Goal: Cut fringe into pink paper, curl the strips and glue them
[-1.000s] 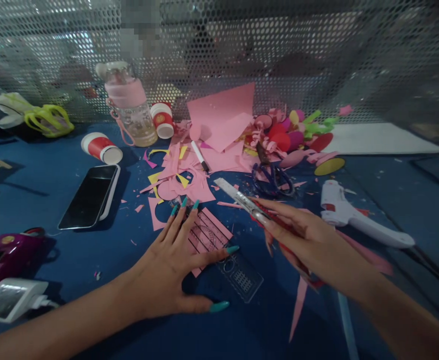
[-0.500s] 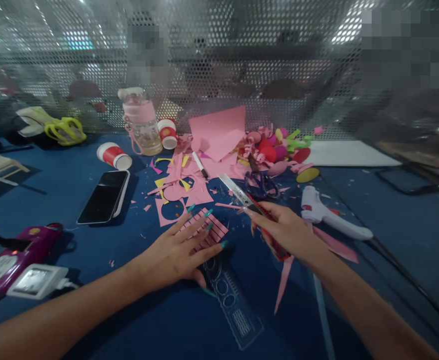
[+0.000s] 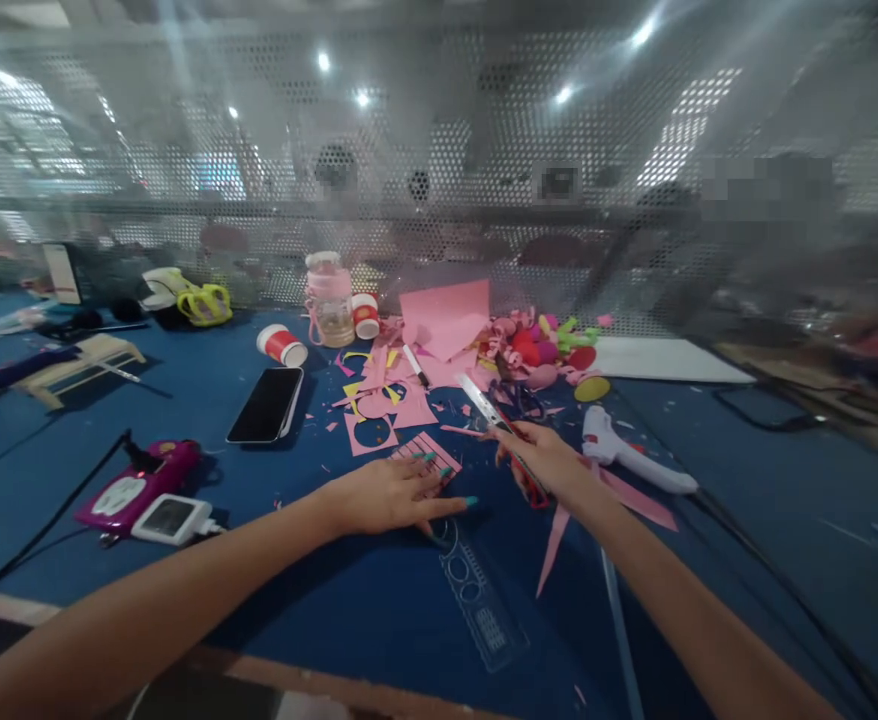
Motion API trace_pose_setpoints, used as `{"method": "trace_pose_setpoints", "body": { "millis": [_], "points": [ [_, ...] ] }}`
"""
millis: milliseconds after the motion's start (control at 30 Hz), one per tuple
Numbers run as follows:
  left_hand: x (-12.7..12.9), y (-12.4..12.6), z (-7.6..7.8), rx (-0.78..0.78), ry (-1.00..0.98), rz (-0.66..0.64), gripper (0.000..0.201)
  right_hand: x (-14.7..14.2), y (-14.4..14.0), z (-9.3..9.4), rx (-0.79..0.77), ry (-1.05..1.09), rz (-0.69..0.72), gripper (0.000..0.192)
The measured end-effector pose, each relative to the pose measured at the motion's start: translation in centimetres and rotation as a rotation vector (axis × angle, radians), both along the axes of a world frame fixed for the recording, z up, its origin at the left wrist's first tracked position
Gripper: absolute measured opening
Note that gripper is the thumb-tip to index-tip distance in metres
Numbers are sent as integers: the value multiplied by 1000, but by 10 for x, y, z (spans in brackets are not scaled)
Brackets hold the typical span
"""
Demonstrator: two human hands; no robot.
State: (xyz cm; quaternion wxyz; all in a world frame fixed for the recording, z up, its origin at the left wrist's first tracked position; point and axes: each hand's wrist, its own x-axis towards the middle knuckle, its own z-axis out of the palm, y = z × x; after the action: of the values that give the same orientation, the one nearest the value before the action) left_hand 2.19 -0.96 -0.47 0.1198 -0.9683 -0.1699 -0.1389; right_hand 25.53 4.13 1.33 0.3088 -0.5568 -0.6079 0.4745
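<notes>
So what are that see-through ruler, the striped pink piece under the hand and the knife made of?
The ruler looks like clear plastic: the blue table shows through it. The pink piece under the left hand seems matte paper or card, thin and flat. The knife in the right hand has a shiny, probably metal blade.
</notes>
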Motion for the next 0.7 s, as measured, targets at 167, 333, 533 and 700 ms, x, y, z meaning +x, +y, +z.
{"method": "trace_pose_setpoints", "body": {
  "millis": [167, 333, 533, 700],
  "points": [
    [-8, -7, 19, -146, 108, 50, 44, 2, 1, 0, -45, 64, -30, 34],
    [-20, -14, 35, -357, 143, 167, 62, 9, 5, 0, -83, 149, -72, 41],
    [-26, -20, 47, -335, 167, 241, 67, 9, 6, 3, -165, 255, -104, 43],
    [-19, -24, 44, -310, 180, 202, 61, 9, 8, 1, -180, 275, -114, 44]
  ]
}}
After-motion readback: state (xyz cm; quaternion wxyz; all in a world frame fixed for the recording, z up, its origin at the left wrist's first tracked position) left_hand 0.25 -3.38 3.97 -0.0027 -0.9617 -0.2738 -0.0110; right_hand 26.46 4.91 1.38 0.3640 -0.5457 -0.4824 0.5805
